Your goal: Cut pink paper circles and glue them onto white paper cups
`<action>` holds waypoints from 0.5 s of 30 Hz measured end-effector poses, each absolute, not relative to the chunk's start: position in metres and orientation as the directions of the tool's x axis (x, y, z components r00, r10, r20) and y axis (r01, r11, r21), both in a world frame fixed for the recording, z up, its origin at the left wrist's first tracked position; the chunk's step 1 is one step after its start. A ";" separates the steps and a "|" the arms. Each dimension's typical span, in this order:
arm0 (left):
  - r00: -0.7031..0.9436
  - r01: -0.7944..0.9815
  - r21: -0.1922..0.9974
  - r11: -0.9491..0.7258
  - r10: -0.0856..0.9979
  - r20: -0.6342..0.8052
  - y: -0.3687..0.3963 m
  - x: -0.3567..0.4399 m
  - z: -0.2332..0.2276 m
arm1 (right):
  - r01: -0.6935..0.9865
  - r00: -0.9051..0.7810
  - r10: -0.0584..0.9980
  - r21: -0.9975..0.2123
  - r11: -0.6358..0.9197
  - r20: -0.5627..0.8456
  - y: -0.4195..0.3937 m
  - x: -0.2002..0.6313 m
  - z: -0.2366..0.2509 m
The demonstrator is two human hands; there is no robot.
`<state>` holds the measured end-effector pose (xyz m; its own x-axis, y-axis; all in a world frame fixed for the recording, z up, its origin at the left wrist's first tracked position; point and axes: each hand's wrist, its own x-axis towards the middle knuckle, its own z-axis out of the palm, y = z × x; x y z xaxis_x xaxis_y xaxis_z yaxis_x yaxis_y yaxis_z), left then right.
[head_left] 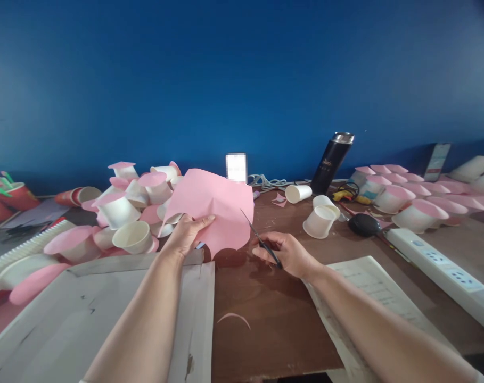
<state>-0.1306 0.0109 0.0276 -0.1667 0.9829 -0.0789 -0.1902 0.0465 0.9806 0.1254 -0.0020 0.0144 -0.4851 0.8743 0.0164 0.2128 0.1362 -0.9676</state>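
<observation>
A large sheet of pink paper (221, 213) is held up over the brown table (261, 298). My left hand (188, 234) grips its left side, with the thumb lying on the face of the sheet. The lower and right edges of the paper are cut in curves. In my right hand (284, 252) is a pair of dark scissors (261, 240), the fingers closed round the handles. Their blades point up and left, at the right edge of the sheet. A thin curved pink paper strip (234, 315) lies on the table below.
White paper cups (133, 236) with pink paper discs crowd the left, and more pink-topped cups (419, 215) stand at right. A black thermos (331, 165) leans near the blue wall. A power strip (445, 271), a black mouse (363, 225) and a printed sheet (369, 282) lie right.
</observation>
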 end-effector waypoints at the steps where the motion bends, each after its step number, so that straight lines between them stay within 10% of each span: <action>1: -0.181 -0.190 0.981 0.044 0.980 -0.079 0.010 -0.129 0.029 | 0.217 -0.482 0.876 -0.965 0.145 0.024 -0.002 0.125 0.014; 15: -0.204 -0.226 0.973 0.046 0.975 -0.093 0.008 -0.128 0.033 | 0.234 -0.478 0.878 -0.962 0.143 0.014 -0.003 0.127 0.016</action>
